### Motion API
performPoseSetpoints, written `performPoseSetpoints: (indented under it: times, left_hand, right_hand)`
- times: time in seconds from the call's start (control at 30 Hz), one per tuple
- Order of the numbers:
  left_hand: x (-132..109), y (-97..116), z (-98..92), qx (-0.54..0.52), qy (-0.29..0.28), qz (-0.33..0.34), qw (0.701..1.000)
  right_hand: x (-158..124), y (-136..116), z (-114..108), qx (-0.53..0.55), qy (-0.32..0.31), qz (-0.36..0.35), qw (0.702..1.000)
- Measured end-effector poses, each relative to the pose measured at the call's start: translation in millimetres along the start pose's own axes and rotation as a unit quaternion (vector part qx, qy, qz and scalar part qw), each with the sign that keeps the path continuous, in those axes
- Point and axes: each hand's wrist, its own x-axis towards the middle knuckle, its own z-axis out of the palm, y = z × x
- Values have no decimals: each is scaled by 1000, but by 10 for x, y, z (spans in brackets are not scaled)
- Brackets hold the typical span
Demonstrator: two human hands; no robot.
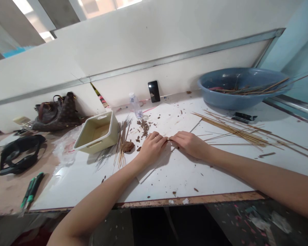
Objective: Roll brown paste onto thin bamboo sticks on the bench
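Note:
My left hand (153, 145) and my right hand (188, 143) meet fingertip to fingertip over the white sheet. Both are closed, the fingers pinched together around something small and thin that I cannot make out. A lump of brown paste (127, 147) lies left of my left hand, beside a bundle of thin sticks (122, 141). Dark brown crumbs (144, 128) are heaped just beyond my left hand. To the right of my right hand, a loose pile of long tan sticks (228, 128) is spread out. A thin grey strip (154, 172) runs slantwise beneath the hands.
A pale yellow bin (95, 147) stands left, a blue basin (231, 99) holding sticks back right. A clear bottle (135, 106) and a phone (154, 91) stand at the back. Farther left are a handbag (56, 116), a black headset strap (22, 153) and green-handled tools (33, 189).

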Motion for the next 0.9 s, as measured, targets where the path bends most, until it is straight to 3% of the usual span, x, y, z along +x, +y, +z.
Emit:
performPoseSetpoints:
  times: [0.9]
  left_hand:
    - [-45, -31, 0, 30, 2, 13, 999]
  right_hand:
    - [31, -2, -49, 20, -1, 18, 1000]
